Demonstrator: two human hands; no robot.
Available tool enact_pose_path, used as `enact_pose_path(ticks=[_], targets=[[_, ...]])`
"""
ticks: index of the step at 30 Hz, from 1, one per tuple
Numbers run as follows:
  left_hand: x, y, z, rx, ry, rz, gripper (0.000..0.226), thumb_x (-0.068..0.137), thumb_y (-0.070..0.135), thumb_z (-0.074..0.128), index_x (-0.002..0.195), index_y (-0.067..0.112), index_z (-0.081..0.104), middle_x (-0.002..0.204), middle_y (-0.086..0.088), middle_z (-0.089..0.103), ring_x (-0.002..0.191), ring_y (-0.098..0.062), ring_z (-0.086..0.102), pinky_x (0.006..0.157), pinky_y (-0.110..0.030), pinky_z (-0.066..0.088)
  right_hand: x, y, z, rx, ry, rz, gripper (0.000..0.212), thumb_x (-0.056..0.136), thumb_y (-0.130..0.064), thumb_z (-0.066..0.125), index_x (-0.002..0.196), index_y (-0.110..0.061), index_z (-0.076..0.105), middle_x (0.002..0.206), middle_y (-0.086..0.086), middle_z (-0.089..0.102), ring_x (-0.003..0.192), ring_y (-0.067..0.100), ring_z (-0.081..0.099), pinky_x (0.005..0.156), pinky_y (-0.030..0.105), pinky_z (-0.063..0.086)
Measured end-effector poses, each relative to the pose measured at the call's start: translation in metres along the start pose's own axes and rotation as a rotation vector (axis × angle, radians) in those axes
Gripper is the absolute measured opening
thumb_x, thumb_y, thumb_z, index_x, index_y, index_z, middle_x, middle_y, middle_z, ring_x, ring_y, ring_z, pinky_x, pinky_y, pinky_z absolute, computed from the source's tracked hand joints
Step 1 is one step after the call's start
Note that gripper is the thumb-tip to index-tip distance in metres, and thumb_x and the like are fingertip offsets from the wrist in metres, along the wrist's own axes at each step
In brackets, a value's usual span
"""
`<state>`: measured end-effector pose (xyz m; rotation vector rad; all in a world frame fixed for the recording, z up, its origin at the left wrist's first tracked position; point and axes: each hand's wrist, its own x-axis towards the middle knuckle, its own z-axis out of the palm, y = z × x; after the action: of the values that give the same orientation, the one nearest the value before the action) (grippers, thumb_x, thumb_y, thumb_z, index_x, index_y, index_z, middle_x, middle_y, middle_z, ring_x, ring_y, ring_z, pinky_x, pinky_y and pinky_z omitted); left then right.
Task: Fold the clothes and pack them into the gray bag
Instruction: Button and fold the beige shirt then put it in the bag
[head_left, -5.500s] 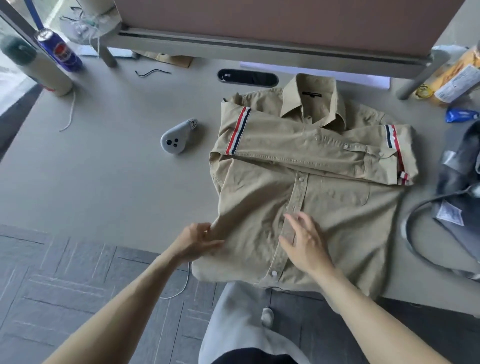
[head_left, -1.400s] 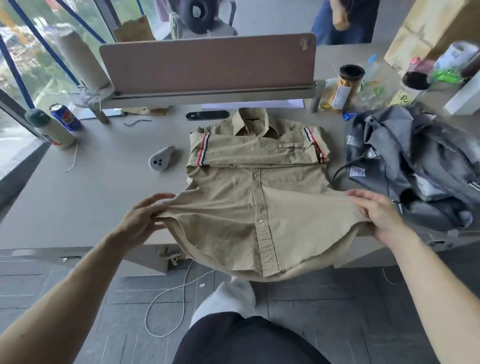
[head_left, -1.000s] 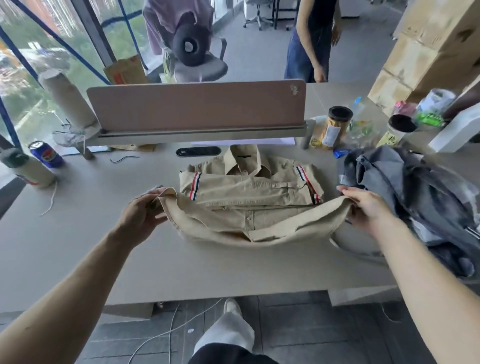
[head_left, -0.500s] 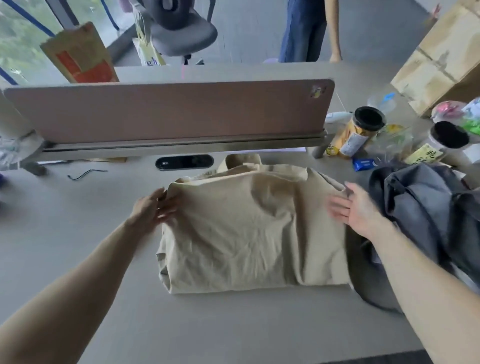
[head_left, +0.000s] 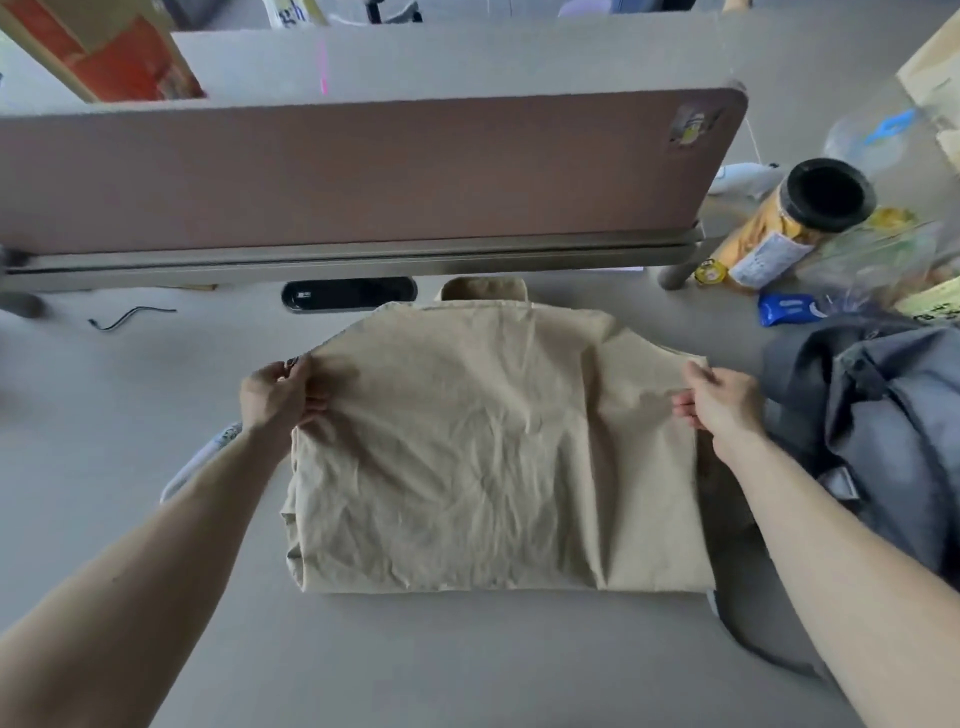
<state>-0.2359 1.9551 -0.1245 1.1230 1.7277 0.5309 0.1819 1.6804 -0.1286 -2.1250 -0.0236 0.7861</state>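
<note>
The khaki shirt (head_left: 493, 457) lies folded in a rough rectangle on the grey desk (head_left: 467, 665), its plain back side up and its collar poking out at the far edge. My left hand (head_left: 278, 395) grips the shirt's far left corner, fingers curled on the cloth. My right hand (head_left: 719, 400) pinches the far right edge. The gray bag (head_left: 883, 426) sits crumpled at the right, touching the shirt's right side, with a strap looping toward the desk's front edge.
A brown divider panel (head_left: 363, 166) runs across the back. A black-lidded jar (head_left: 800, 218), a blue packet (head_left: 787, 307) and plastic wrappers crowd the back right. A black oval cable port (head_left: 349, 293) and a loose black wire (head_left: 130, 317) lie behind the shirt. A small grey device (head_left: 208, 452) shows under my left forearm.
Both hands lifted the shirt's bottom half and folded it over the top half. The flat hands from half a second ago now hold the far corners.
</note>
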Motion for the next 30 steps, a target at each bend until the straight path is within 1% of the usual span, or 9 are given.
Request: enact_pose_path(ticks=[3, 6, 10, 13, 17, 22, 26, 28, 30], targets=[[-0.005, -0.005, 0.004, 0.072, -0.023, 0.006, 0.024, 0.094, 0.027, 0.066, 0.115, 0.016, 0.061, 0.078, -0.012, 0.071, 0.049, -0.015, 0.067, 0.054, -0.030, 0.061, 0.007, 0.010, 0.008, 0.014, -0.100, 0.029, 0.021, 0.100, -0.033, 0.056, 0.085, -0.019, 0.059, 0.073, 0.005, 0.064, 0.044, 0.003, 0.060, 0.040, 0.017, 0.043], [-0.016, -0.018, -0.007, 0.230, 0.016, 0.100, 0.036, 0.086, 0.035, 0.073, 0.116, 0.026, 0.055, 0.083, -0.009, 0.073, 0.065, -0.026, 0.069, 0.070, -0.046, 0.061, 0.000, 0.021, 0.010, 0.040, -0.141, -0.012, 0.002, 0.097, -0.018, 0.062, 0.096, -0.018, 0.060, 0.086, 0.009, 0.063, 0.049, 0.002, 0.059, 0.043, 0.017, 0.047], [-0.048, -0.040, -0.023, 0.353, 0.049, 0.138, 0.051, 0.083, 0.039, 0.075, 0.122, 0.019, 0.050, 0.083, 0.001, 0.062, 0.080, -0.026, 0.065, 0.080, -0.041, 0.054, -0.025, 0.036, 0.000, 0.005, -0.080, -0.067, 0.052, 0.092, -0.010, 0.067, 0.138, -0.023, 0.046, 0.097, 0.005, 0.062, 0.072, 0.016, 0.062, 0.064, 0.027, 0.057], [-0.075, -0.060, -0.038, 0.368, 0.064, 0.064, 0.049, 0.082, 0.045, 0.075, 0.113, 0.013, 0.055, 0.089, 0.001, 0.061, 0.089, -0.026, 0.061, 0.084, -0.041, 0.052, -0.054, 0.050, -0.010, -0.211, 0.073, -0.140, 0.042, 0.087, -0.028, 0.072, 0.124, -0.015, 0.057, 0.098, 0.003, 0.065, 0.091, 0.026, 0.065, 0.080, 0.037, 0.052], [-0.113, -0.099, -0.061, 0.442, -0.066, 0.013, 0.036, 0.087, 0.051, 0.069, 0.092, 0.015, 0.066, 0.085, -0.001, 0.070, 0.084, -0.023, 0.066, 0.072, -0.036, 0.051, -0.102, 0.079, -0.023, -0.325, 0.069, -0.118, 0.037, 0.086, -0.039, 0.073, 0.104, -0.008, 0.065, 0.092, 0.003, 0.065, 0.088, 0.022, 0.059, 0.076, 0.028, 0.038], [-0.137, -0.133, -0.078, 0.398, -0.214, 0.008, 0.037, 0.092, 0.044, 0.067, 0.079, 0.010, 0.072, 0.073, -0.011, 0.070, 0.067, -0.024, 0.062, 0.059, -0.031, 0.041, -0.134, 0.119, -0.029, -0.366, 0.046, -0.017, 0.027, 0.086, -0.041, 0.071, 0.099, -0.020, 0.058, 0.091, 0.003, 0.063, 0.086, 0.022, 0.057, 0.072, 0.028, 0.038], [-0.136, -0.138, -0.076, 0.456, -0.154, 0.083, 0.046, 0.097, 0.034, 0.061, 0.071, -0.004, 0.057, 0.059, -0.011, 0.052, 0.055, -0.023, 0.042, 0.053, -0.035, 0.029, -0.136, 0.134, -0.034, -0.294, -0.021, -0.015, 0.037, 0.088, -0.041, 0.068, 0.085, -0.004, 0.065, 0.080, 0.010, 0.067, 0.074, 0.022, 0.057, 0.063, 0.032, 0.038], [-0.131, -0.139, -0.078, 0.448, -0.076, 0.112, 0.043, 0.099, 0.030, 0.057, 0.069, -0.001, 0.054, 0.061, -0.011, 0.056, 0.059, -0.030, 0.048, 0.054, -0.038, 0.037, -0.134, 0.138, -0.040, -0.283, 0.004, -0.019, 0.044, 0.089, -0.040, 0.067, 0.072, 0.000, 0.062, 0.064, 0.007, 0.058, 0.063, 0.019, 0.048, 0.059, 0.032, 0.033], [-0.126, -0.143, -0.081, 0.427, -0.021, 0.115, 0.038, 0.099, 0.028, 0.055, 0.070, 0.003, 0.056, 0.067, -0.016, 0.061, 0.068, -0.037, 0.056, 0.061, -0.044, 0.045, -0.132, 0.143, -0.044, -0.364, 0.048, -0.036, 0.051, 0.095, -0.035, 0.062, 0.055, -0.008, 0.046, 0.055, 0.005, 0.041, 0.056, 0.020, 0.038, 0.056, 0.035, 0.026]])
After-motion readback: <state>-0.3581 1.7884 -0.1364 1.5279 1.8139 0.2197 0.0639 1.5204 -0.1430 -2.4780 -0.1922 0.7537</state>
